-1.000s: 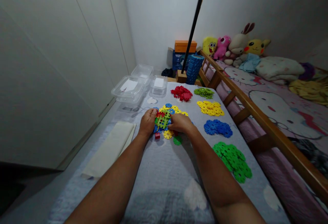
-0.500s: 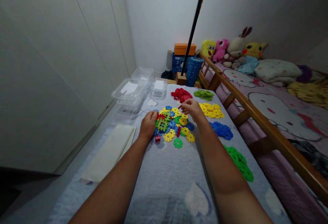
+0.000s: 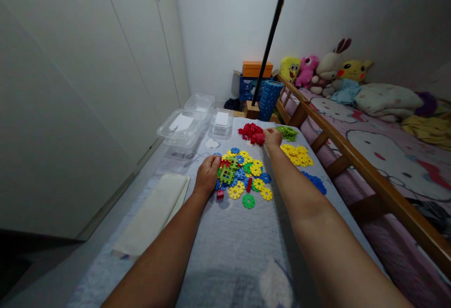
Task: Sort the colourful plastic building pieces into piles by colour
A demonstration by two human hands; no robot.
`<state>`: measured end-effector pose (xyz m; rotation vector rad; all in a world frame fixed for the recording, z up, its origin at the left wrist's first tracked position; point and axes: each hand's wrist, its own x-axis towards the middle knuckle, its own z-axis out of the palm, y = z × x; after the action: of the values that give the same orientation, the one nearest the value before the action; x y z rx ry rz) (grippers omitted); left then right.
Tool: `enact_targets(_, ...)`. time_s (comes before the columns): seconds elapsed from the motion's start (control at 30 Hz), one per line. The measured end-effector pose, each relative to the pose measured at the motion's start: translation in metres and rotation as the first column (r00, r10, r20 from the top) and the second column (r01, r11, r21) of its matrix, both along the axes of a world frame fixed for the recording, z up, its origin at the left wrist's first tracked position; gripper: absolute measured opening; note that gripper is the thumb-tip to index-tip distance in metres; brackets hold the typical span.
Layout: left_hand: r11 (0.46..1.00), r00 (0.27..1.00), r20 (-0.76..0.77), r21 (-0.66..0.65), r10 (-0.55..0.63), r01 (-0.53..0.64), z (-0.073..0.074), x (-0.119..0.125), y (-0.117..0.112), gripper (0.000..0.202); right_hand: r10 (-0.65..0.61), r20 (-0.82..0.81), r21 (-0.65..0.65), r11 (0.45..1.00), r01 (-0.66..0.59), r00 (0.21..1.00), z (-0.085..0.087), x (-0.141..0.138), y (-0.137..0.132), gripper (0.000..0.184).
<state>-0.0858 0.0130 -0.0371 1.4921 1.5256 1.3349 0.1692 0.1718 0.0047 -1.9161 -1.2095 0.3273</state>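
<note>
My left hand [image 3: 207, 174] is closed on a small bunch of lime green lattice pieces [image 3: 228, 172], with bits of red showing among them. Beneath and around these lies a mixed heap of yellow snowflake discs [image 3: 255, 169], blue discs [image 3: 240, 174] and green discs [image 3: 248, 201]. Two red pieces rest by the heap, a small block [image 3: 220, 194] and a narrow strip [image 3: 249, 185]. At the right edge of the red pile [image 3: 251, 132], my right hand [image 3: 272, 138] has its fingers pressed together; whatever they hold is hidden.
Sorted piles line the right side: lime green pieces [image 3: 288, 133], yellow discs [image 3: 298, 156] and blue discs [image 3: 314, 182]. Clear plastic boxes [image 3: 181, 127] stand at the far left, with a folded cream cloth [image 3: 151, 216] nearer. A wooden bed rail [image 3: 338, 144] borders the table.
My right hand has moved away to the red pile; the thin red piece it pinched no longer shows. My left hand keeps its hold on the lime green pieces. The view has shifted slightly.
</note>
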Motion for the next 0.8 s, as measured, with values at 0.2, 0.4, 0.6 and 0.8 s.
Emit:
enact_targets(0.2,1.000,1.000,-0.010,-0.002,-0.009,0.009,-0.002,0.000,0.000,0.039,-0.009,0.011,0.002,1.000,0.009,1.000,-0.006,-0.008,0.007,0.034)
enact_targets(0.4,1.000,1.000,-0.021,0.008,-0.014,0.015,0.001,-0.001,0.000,0.039,0.020,0.012,-0.025,0.999,-0.020,1.000,-0.007,-0.010,0.002,0.036)
enact_targets(0.6,1.000,1.000,-0.012,-0.011,-0.009,0.009,0.002,0.000,-0.001,0.038,0.079,-0.023,0.087,0.993,-0.076,0.997,-0.010,-0.004,-0.015,0.039)
enact_targets(0.8,1.000,1.000,-0.009,0.001,-0.007,0.007,0.002,0.001,-0.001,0.036,0.376,-0.070,0.075,0.926,-0.371,0.924,0.001,-0.004,-0.064,0.026)
